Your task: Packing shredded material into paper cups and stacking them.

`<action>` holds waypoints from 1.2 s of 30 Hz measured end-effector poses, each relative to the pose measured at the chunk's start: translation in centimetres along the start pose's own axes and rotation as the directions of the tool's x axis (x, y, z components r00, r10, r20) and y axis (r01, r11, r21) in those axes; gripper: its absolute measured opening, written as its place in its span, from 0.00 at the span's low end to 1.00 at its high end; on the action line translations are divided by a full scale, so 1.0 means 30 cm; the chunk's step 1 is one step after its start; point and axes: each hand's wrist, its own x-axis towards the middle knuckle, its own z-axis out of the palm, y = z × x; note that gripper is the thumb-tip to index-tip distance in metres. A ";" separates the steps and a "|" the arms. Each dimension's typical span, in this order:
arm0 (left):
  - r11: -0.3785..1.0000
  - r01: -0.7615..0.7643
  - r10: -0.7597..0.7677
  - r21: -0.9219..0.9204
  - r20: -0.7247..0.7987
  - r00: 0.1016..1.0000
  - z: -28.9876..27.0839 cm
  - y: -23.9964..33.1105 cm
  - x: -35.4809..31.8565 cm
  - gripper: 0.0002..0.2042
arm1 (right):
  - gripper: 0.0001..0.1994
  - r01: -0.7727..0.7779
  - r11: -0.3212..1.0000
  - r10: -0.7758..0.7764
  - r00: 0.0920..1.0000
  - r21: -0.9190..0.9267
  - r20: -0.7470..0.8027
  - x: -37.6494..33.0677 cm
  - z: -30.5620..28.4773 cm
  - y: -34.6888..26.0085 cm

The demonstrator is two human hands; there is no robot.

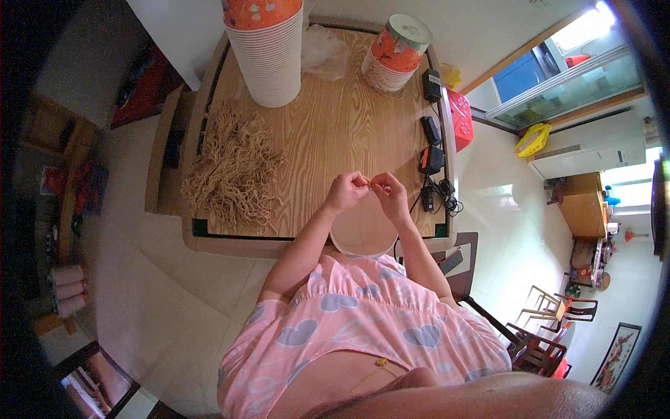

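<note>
My left hand (347, 193) and my right hand (391, 197) meet above the far rim of a white paper bucket (363, 237), fingertips pinched close together. What lies between the fingertips is too small to make out; a faint thin line runs down inside the bucket below them. The bucket stands at the table's near edge, against my body, its open mouth facing up. To the left of my hands spreads a loose heap of tan cords (234, 171).
On the wooden table (335, 133) a tall stack of white paper buckets (265, 66) rises at the back left. Beside it lies a clear plastic bag (324, 52). A shorter orange bucket stack (394, 56) stands back right. Black adapters and cables (431, 160) line the right edge.
</note>
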 end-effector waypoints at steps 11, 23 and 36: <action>0.978 -0.055 0.050 0.200 0.031 0.998 -0.008 0.056 -0.007 0.03 | 0.05 -0.123 0.990 0.126 0.992 0.074 -0.032 0.008 -0.024 0.018; 0.951 -0.003 0.007 0.308 -0.014 1.000 -0.005 0.066 -0.009 0.03 | 0.07 -0.135 0.991 0.134 0.987 0.004 0.087 0.016 -0.037 0.041; 0.932 0.263 -0.279 -0.250 -0.031 0.960 -0.004 -0.033 0.019 0.04 | 0.03 -0.077 0.995 0.071 0.994 0.064 0.086 0.003 -0.013 -0.011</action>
